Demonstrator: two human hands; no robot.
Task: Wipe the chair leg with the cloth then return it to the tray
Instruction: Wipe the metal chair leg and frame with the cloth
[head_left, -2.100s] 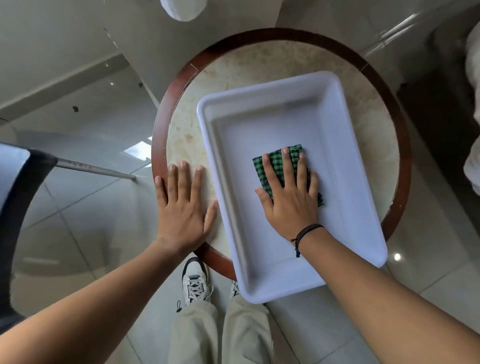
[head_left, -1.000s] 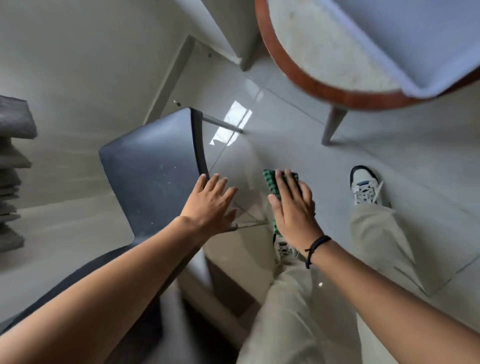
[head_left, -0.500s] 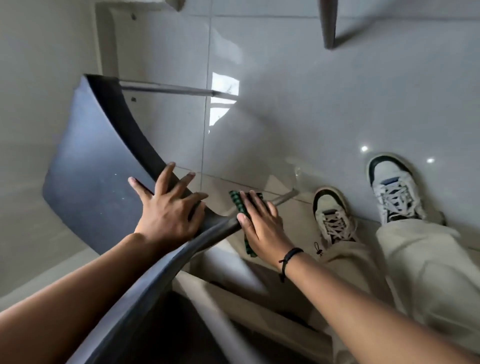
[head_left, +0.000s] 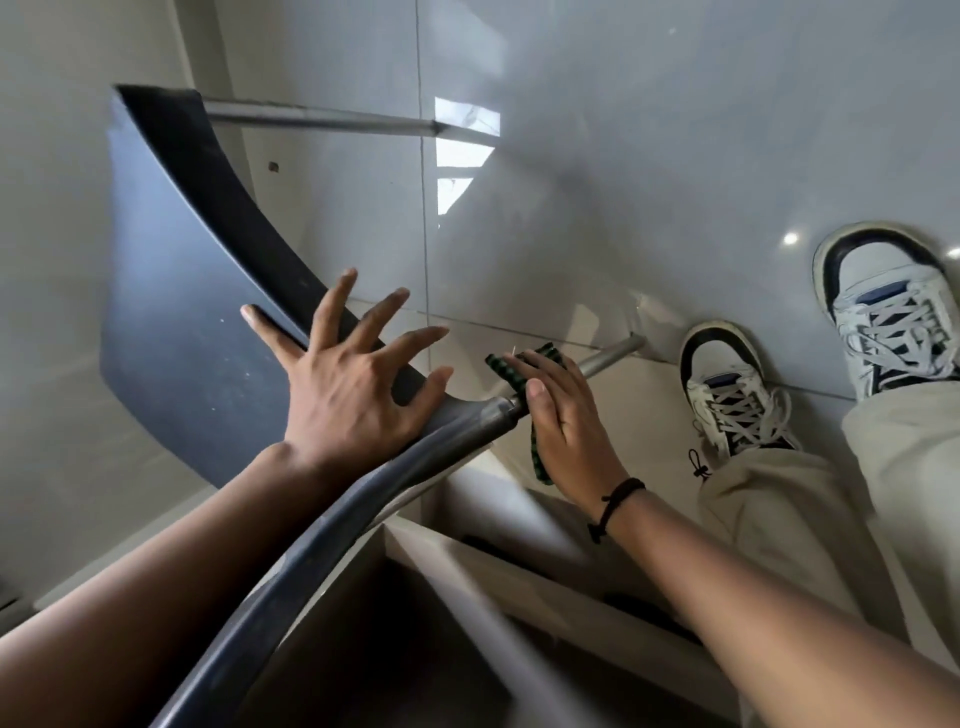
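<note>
no readable text, labels or numbers

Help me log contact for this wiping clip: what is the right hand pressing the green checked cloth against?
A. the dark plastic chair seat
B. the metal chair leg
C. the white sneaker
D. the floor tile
B: the right hand wraps the green checked cloth around the grey metal chair leg, just below the dark plastic chair seat that the left hand braces.

Right hand (head_left: 563, 423) brought cloth (head_left: 511, 371) from tray onto chair leg (head_left: 610, 356).
</note>
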